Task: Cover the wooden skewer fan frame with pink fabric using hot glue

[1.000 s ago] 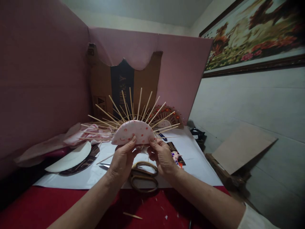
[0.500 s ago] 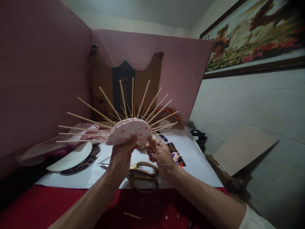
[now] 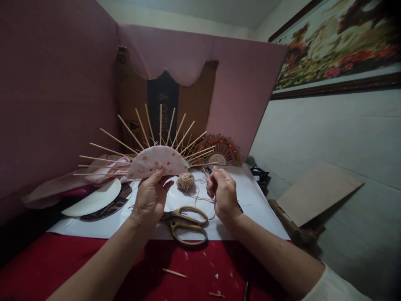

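Observation:
My left hand (image 3: 152,192) grips the lower edge of a half-round piece covered in white cloth with red-orange marks (image 3: 156,161), thumb in front. Thin wooden sticks (image 3: 161,125) fan out from its curved edge. To the right, apart from the piece, my right hand (image 3: 224,190) is closed with fingertips pinched on a strand of twine; the fingertips are partly hidden. A ball of beige twine (image 3: 185,182) lies between the hands, its loose strands trailing toward the right hand. Below them rest large scissors with bronze-coloured handles (image 3: 189,225).
On the left lie a white half-round piece (image 3: 94,200) and pink cloth (image 3: 108,171). A finished-looking fan with red beads (image 3: 233,150) leans at the back. Stick scraps (image 3: 174,273) lie on the red cloth (image 3: 125,267). Pink panels (image 3: 241,92) surround the table.
My right hand has left the piece's right corner and moved right. The left hand has shifted the piece left and turned it to face me more. The twine ball has come into view.

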A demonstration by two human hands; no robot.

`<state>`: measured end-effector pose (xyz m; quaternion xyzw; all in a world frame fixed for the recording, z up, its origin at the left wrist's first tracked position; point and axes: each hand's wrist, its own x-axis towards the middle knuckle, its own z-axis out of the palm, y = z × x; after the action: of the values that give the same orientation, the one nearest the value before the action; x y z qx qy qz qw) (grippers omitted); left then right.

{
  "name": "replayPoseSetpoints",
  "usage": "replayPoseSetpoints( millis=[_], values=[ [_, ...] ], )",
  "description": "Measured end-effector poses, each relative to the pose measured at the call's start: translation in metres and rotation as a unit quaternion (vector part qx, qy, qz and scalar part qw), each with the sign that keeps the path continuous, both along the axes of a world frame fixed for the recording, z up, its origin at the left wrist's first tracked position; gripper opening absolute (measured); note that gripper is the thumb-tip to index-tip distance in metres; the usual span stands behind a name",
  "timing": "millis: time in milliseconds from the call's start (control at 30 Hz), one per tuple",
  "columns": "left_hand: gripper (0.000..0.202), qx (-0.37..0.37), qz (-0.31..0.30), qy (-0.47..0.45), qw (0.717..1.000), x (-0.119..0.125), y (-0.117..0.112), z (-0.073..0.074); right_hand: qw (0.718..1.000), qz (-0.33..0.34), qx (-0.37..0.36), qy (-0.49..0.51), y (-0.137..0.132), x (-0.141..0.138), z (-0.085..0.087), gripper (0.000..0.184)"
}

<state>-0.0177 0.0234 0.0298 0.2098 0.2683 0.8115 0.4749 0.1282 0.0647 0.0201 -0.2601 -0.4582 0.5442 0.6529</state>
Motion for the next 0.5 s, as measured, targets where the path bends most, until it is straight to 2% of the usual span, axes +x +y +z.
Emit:
replayPoseSetpoints(
  millis=[133,200,300,400,500],
  values=[
    [0.018,0.006,-0.001,-0.014,1.000,-0.001,0.001,0.001,0.999,-0.017,0.022,-0.041,0.003,0.003,-0.004,0.042],
    [0.015,0.008,-0.007,-0.019,1.000,-0.002,0.002,0.000,0.996,0.000,0.036,-0.087,0.002,0.000,-0.009,0.037],
    [0.010,0.011,-0.038,-0.013,0.999,0.002,0.001,-0.002,0.990,0.060,0.021,-0.127,-0.003,-0.007,-0.014,0.025],
    [0.009,0.020,-0.067,0.023,0.997,0.011,-0.003,-0.005,0.984,0.135,-0.005,-0.113,-0.009,-0.016,-0.017,0.035],
    [0.015,0.024,-0.078,0.071,0.994,0.019,-0.007,-0.009,0.975,0.192,-0.009,-0.114,-0.014,-0.020,-0.018,0.027]
  ],
)
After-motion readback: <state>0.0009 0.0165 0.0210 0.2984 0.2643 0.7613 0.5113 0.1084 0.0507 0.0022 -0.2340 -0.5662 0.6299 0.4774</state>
